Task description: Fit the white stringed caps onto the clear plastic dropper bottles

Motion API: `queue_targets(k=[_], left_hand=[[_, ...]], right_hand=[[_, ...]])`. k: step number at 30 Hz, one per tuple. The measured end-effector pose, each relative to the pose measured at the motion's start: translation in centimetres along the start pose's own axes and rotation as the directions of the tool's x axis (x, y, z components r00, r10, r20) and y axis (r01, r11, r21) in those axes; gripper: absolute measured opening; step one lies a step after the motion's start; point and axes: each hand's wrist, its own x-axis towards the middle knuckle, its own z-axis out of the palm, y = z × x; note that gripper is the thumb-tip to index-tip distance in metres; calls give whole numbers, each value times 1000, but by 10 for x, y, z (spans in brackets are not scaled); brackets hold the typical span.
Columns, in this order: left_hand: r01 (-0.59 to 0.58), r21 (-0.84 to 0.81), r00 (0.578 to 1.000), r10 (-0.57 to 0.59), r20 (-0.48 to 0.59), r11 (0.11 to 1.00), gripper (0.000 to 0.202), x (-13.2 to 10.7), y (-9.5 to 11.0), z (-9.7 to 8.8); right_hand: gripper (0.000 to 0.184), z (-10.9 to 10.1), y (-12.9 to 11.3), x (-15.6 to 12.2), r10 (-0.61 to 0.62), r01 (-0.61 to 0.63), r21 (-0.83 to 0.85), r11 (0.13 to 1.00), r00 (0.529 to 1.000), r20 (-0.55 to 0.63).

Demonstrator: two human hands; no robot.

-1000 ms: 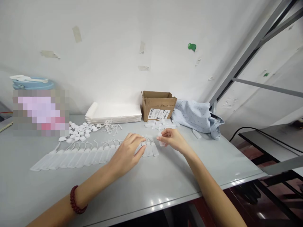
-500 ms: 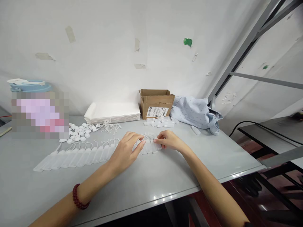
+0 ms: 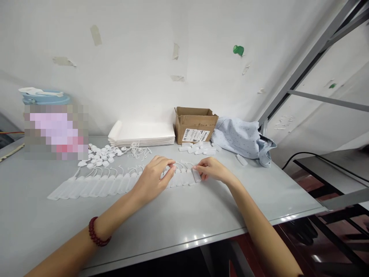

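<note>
A row of flat, translucent plastic sleeves (image 3: 98, 186) with white cords at their upper ends lies overlapping across the table. My left hand (image 3: 154, 175) is over the row and covers part of it. Its thumb and index fingertips are nearly together beside the cords; whatever is between them is too small to make out. At the row's right end, my right hand (image 3: 211, 169) pinches the last translucent plastic sleeve (image 3: 196, 176) by its upper part. Its remaining fingers are curled under.
Behind the row are small white plastic pieces (image 3: 100, 154), loose white cords (image 3: 140, 151), a stack of white sheets (image 3: 141, 134) and a cardboard box (image 3: 196, 125). More loose sleeves (image 3: 198, 148) lie before the box. Light blue cloth (image 3: 239, 136) is on its right.
The view has shifted slightly, so the scene sits a little further right. My right hand's sleeve now lies at the row's right end, more distinct. My left thumb and index fingertip are closer together.
</note>
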Motion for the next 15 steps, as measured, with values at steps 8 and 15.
queue_targets(k=[8, 15], left_hand=[[61, 24, 997, -59, -57, 998, 23, 0, -5, -8], [74, 21, 991, -71, -117, 997, 23, 1, -10, -14]], right_hand=[[17, -3, -1, -1, 26, -26, 29, 999, 999, 19], [20, 3, 2, 5, 25, -26, 88, 996, 1000, 9]])
